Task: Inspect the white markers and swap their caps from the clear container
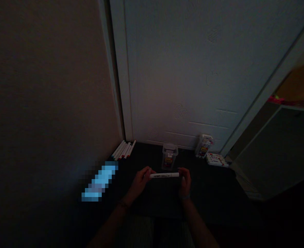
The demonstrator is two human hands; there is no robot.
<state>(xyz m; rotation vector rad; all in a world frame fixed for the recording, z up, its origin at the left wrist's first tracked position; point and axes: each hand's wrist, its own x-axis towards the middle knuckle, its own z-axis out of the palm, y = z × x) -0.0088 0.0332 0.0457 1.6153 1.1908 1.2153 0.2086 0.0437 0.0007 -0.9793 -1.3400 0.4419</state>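
Observation:
A white marker [164,175] with dark print along its barrel is held level above the dark table. My left hand [141,177] is closed around its left end, hiding that tip. At the other end, the curled fingers of my right hand [185,181] meet the white tip of the marker; the dim light blurs the exact contact. Just beyond the marker stands a clear plastic container [169,156] with a coloured label, upright and with its top uncovered.
Several white markers with coloured ends [123,150] lie at the back left. At the back right are an upright marker case [204,146] and a flat-lying pack [217,159]. A bright pixelated patch [100,181] shows at left. A white door [167,75] rises behind the dark table [214,193].

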